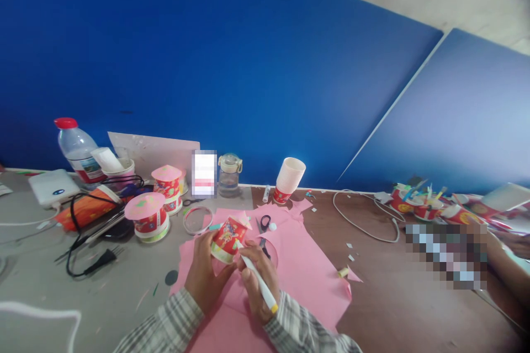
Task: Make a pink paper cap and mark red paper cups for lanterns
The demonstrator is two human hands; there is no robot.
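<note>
A red paper cup [231,236] with a printed pattern and a pale band at its lower end is tilted in my left hand [206,273], whose fingers wrap its left side. My right hand [260,276] grips a white marker [261,285] with a yellow end; its tip is at the cup's right side. Beneath both hands lies pink paper [306,281], with scissors [264,224] on it just beyond the cup. To the left stand two red cups with pink paper tops, a nearer cup [151,220] and a farther cup [166,185].
A stack of white cups [290,175] and a glass jar [229,176] stand by the blue partition [248,77]. A black plug cable [101,262] and a bottle [78,149] are at left. Another person's arm [503,259] is at right, near several red cups [428,208].
</note>
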